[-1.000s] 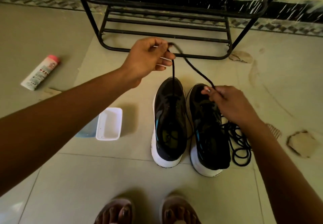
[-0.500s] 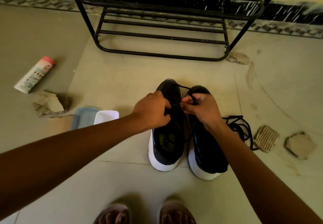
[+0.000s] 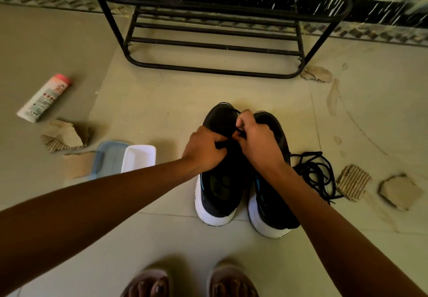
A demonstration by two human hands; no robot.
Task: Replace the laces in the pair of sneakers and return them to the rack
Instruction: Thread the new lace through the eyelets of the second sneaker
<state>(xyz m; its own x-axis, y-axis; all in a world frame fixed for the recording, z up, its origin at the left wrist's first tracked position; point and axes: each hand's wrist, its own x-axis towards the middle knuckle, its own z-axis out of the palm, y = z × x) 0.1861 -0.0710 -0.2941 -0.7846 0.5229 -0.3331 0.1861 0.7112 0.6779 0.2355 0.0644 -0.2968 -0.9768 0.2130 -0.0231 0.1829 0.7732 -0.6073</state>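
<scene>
Here, the left hand [image 3: 203,149] and right hand [image 3: 257,144] meet over the left sneaker [image 3: 218,181], both pinching its black lace [image 3: 237,132], near the rack [image 3: 217,25].

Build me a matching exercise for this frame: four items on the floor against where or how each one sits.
Column 1
1. shoe rack
2. pink-capped tube
3. loose black lace
4. white container

Column 2
A. coiled beside the right sneaker
B. lying on its side at far left
C. upright, farthest from the camera
D. next to the blue lid

Pairs: 1-C, 2-B, 3-A, 4-D
</scene>
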